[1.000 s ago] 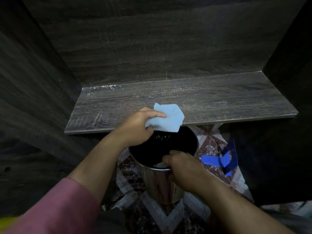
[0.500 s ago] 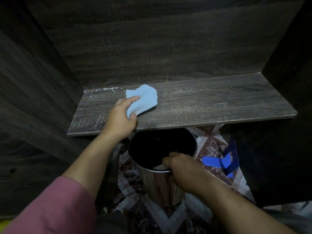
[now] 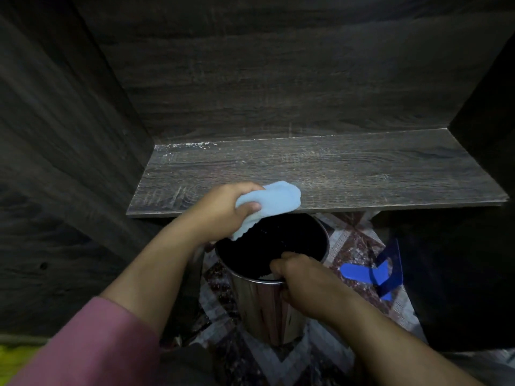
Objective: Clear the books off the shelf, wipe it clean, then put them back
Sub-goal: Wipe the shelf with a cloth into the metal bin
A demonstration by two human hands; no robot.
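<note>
Dark wood-grain shelf, one board: white specks along the back-left edge, pale scuffs across the middle. One light-blue cloth sits on its front edge, bunched in the left hand's grip, with its lower end hanging over the one steel bin just below the shelf. Right hand grips the bin's near rim; one blue plastic piece lies on the patterned floor.

Home interior, dark wood-grain shelf alcove, patterned tile floor, steel bin
</note>
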